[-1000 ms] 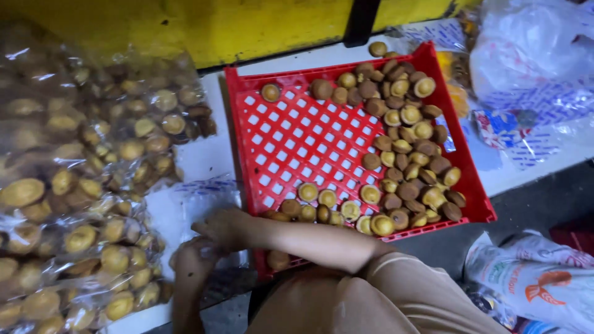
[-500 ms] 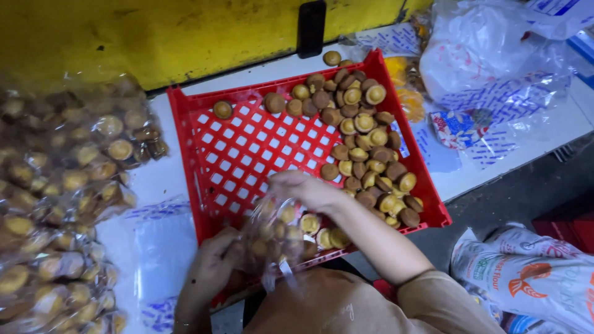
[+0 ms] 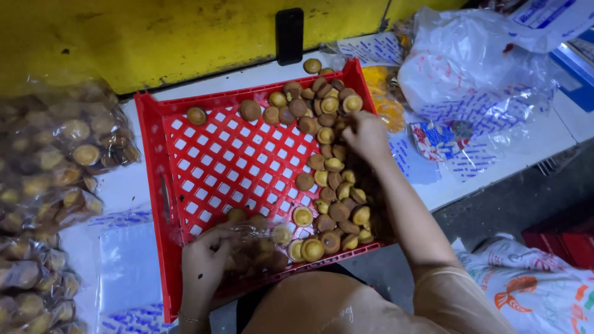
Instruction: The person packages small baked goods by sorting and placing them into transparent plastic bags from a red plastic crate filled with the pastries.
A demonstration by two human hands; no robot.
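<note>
Along the left edge of the worktop (image 3: pixel 133 185) lie clear bags packed with small round cakes (image 3: pixel 43 179), heaped one on another from the yellow wall (image 3: pixel 154 37) down to the near corner. Just beside them, flat on the worktop, lie empty clear bags with blue print (image 3: pixel 127 260).

Next comes the red plastic crate (image 3: pixel 154 148) with its lattice floor, mostly bare on its left half. At its near left corner the left hand (image 3: pixel 204 263) has its fingers closed around the mouth of a clear bag partly filled with cakes (image 3: pixel 257 244); the bag rests inside the crate against the near wall.

The right half of the crate holds a loose pile of small brown and yellow cakes (image 3: pixel 328 179), running from the far wall to the near wall, with a few strays along the far side. The right hand (image 3: pixel 366 136) reaches into the far part of this pile, fingers curled down among the cakes; whether it pinches any cannot be told.

A black phone (image 3: pixel 289 36) leans upright against the yellow wall behind the crate. Further right, on the worktop, sit crumpled white plastic bags with blue print (image 3: pixel 470 68)
</note>
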